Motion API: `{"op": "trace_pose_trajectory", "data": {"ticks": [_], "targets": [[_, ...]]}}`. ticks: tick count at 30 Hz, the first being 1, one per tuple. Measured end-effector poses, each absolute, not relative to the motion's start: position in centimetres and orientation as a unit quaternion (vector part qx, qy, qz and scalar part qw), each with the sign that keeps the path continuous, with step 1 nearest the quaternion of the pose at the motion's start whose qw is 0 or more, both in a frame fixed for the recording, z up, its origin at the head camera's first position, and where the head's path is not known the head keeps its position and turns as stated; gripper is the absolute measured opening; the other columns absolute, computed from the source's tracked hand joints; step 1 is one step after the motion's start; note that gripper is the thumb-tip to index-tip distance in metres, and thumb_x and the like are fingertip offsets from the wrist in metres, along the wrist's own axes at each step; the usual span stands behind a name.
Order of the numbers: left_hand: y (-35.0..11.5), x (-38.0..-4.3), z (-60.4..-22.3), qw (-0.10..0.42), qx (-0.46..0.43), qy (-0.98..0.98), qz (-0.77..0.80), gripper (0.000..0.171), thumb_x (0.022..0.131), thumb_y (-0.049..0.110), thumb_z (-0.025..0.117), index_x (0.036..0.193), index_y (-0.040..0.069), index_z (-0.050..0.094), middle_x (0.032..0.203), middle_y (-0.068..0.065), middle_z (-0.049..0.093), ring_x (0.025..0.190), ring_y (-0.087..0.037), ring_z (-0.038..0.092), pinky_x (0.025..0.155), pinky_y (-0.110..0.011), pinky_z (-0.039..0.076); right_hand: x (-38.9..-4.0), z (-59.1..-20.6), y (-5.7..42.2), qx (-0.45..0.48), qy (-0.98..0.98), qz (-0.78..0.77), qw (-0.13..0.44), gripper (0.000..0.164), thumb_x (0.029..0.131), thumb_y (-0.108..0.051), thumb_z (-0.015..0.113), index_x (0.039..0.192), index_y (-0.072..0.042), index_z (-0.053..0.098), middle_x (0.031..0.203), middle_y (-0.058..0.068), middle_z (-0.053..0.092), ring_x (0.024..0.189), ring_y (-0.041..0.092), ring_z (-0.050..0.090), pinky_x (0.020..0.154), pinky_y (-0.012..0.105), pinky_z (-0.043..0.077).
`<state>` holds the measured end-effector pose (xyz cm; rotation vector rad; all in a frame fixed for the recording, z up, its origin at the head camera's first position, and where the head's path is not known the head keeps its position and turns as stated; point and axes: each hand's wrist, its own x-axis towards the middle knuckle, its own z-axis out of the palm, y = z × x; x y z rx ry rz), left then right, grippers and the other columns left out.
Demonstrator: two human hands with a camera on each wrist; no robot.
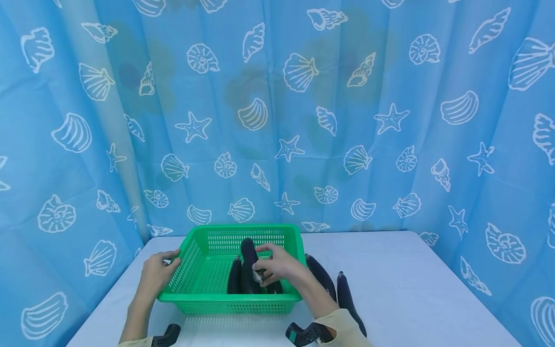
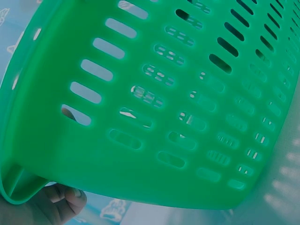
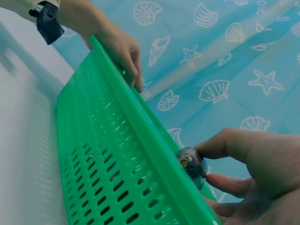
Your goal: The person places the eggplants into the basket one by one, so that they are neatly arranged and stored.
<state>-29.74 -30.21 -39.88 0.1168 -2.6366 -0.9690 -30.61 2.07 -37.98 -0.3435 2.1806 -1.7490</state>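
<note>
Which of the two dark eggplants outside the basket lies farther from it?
The rightmost eggplant in the head view; the other loose eggplant lies between it and the green basket.

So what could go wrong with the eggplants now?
The held eggplant is pinched near its end by the right hand, so it might slip and bump the other eggplants in the basket. The two loose eggplants on the table lie close to the right forearm; a nudge could roll them. And if the left hand tugged the rim, the basket might slide.
</note>
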Motion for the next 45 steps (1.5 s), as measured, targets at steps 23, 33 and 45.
{"op": "trace_pose_trajectory", "data": {"ticks": [23, 33, 45], "targets": [[-30.2, -29.6, -39.9, 0.162, 0.046, -0.925, -0.341, 0.039, 0.094, 0.015, 0.057, 0.128, -0.005, 0.061, 0.112, -0.026, 0.066, 0.072, -0.02, 0.054, 0.057, -0.028, 0.043, -30.2, -38.8, 0.0, -0.101, 0.78, -0.594, 0.17, 0.052, 0.086, -0.016, 0.07, 0.135, -0.01, 0.052, 0.096, 0.016, 0.063, 0.07, 0.025, 0.065, 0.062, 0.036, 0.058], [-30.1, -29.6, -39.7, 0.161, 0.05, -0.924, -0.343, 0.04, 0.094, 0.015, 0.056, 0.128, -0.005, 0.061, 0.112, -0.026, 0.066, 0.071, -0.02, 0.054, 0.056, -0.028, 0.043, -30.2, -38.6, -0.8, -0.103, 0.775, -0.598, 0.177, 0.05, 0.087, -0.014, 0.068, 0.134, -0.009, 0.052, 0.101, 0.016, 0.06, 0.068, 0.024, 0.062, 0.062, 0.036, 0.058], [-30.2, -29.6, -39.8, 0.162, 0.047, -0.924, -0.342, 0.04, 0.093, 0.015, 0.057, 0.127, -0.005, 0.061, 0.11, -0.025, 0.067, 0.07, -0.019, 0.053, 0.056, -0.028, 0.042, -30.8, -38.4, -1.6, -0.094, 0.772, -0.6, 0.19, 0.05, 0.086, -0.013, 0.068, 0.133, -0.007, 0.053, 0.095, 0.018, 0.062, 0.068, 0.024, 0.064, 0.061, 0.035, 0.058]]}}
